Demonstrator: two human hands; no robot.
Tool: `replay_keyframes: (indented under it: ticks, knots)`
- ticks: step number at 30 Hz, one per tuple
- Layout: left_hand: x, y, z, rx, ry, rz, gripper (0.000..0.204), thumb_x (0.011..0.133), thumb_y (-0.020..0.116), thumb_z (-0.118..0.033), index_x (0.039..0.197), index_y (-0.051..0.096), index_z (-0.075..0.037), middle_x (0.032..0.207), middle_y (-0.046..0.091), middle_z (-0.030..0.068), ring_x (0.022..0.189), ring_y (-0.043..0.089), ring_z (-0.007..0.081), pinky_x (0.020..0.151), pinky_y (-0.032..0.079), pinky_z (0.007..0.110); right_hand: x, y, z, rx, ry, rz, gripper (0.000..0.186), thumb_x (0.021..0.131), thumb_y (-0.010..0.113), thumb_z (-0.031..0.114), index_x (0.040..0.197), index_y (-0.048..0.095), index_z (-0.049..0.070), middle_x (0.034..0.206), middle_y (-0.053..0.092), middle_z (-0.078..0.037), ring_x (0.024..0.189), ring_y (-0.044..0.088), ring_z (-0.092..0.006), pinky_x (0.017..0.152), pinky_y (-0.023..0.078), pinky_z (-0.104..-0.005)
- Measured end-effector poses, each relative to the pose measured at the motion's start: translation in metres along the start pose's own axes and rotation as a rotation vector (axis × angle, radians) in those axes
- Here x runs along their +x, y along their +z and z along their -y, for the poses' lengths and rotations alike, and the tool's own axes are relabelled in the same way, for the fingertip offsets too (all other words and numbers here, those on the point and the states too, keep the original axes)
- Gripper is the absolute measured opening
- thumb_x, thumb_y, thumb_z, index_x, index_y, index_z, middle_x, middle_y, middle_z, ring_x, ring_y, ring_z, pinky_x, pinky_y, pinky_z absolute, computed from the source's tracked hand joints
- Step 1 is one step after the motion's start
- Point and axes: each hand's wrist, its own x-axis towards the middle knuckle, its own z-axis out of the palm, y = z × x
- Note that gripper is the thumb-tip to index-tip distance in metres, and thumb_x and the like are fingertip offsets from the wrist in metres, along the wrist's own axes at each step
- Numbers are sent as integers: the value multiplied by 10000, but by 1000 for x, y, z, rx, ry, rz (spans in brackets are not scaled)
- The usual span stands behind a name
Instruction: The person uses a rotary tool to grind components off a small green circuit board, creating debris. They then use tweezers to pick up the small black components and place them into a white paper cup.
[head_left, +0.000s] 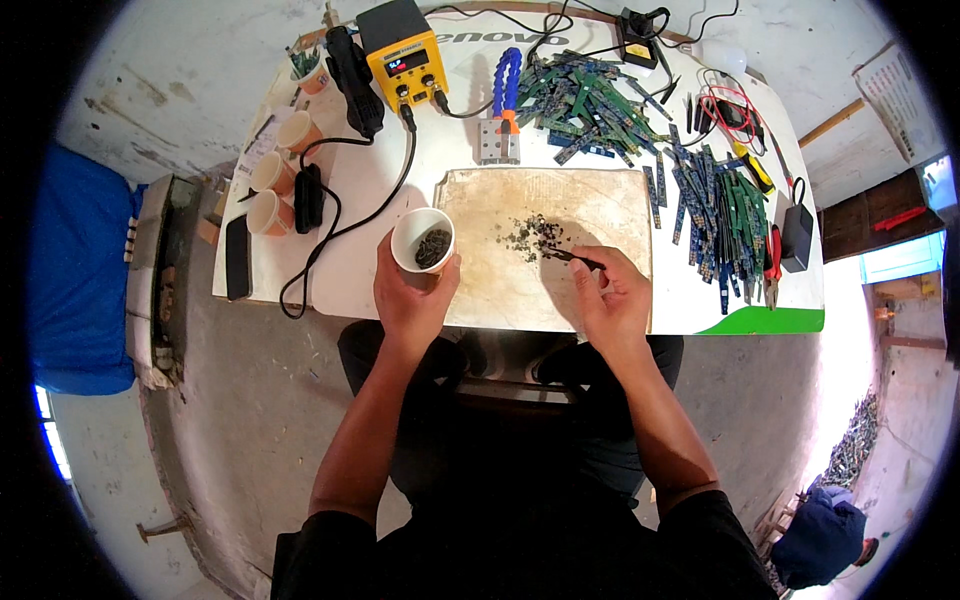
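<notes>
A worn board (600, 215) lies ahead of both hands. The left hand (410, 295) grips a paper cup (422, 240) of dark chips; the right hand (612, 295), nearer, pinches tweezers (570, 257) pointing left-forward into the loose chips (535, 237).

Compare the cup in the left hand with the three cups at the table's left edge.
The held cup is gripped by the left hand and holds dark small parts; the three cups stand unheld in a row, and their contents cannot be made out. Both are small paper cups, white inside.
</notes>
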Motion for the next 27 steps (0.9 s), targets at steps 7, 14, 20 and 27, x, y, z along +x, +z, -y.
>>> replay_keyframes:
  ticks: [7,14,20,27]
  knots:
    - [-1,1,2,-36,21,-3,696,863,915,-161,1437,552,-10,1266,738,161,1153,745,274,1008,577,397,-4,-3,10,8,60,82,153,968,748,30,1117,772,5,1036,774,-188,891,755,-290,798,571,-330]
    - [-1,2,3,-34,31,-4,685,859,916,-150,1427,561,-7,1264,732,157,1148,742,271,1005,578,393,-3,0,5,-9,27,2,159,971,755,40,1125,775,7,1047,774,-191,902,760,-302,774,570,-345]
    - [-1,1,4,-55,24,6,687,848,922,-149,1419,569,-6,1271,720,156,1161,734,275,1007,577,395,-3,0,13,-55,21,-1,162,968,758,43,1126,772,13,1061,771,-186,926,762,-329,796,579,-369]
    - [-1,3,10,-52,31,1,709,832,933,-154,1420,566,-5,1274,717,158,1164,730,288,1012,573,404,3,-1,7,-74,-69,26,151,961,735,28,1110,760,17,1053,761,-194,959,748,-382,825,585,-404]
